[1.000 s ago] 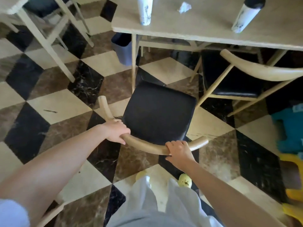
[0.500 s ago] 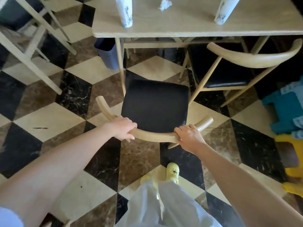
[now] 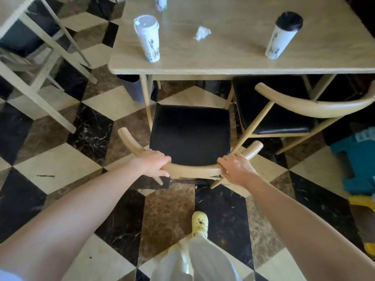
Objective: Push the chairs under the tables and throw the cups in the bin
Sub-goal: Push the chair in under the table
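Note:
A wooden chair with a black seat (image 3: 190, 134) stands in front of me, facing the light wooden table (image 3: 233, 63). My left hand (image 3: 154, 164) and my right hand (image 3: 235, 168) both grip its curved backrest. The seat's front edge is just short of the table edge. On the table stand a tall white cup with a white lid (image 3: 148, 38), a white cup with a black lid (image 3: 283, 35) and part of a third cup (image 3: 161, 3) at the top edge. A grey bin (image 3: 132, 88) sits on the floor under the table's left corner.
A second black-seated chair (image 3: 284, 110) stands to the right, partly under the table. A crumpled tissue (image 3: 202, 33) lies on the table. Another table with a chair (image 3: 30, 43) is at the left. Teal and yellow stools (image 3: 357, 169) sit at the right edge.
The chair has slid forward toward the table with both hands on its backrest, and I have stepped after it. More of the tabletop and its cups have come into view.

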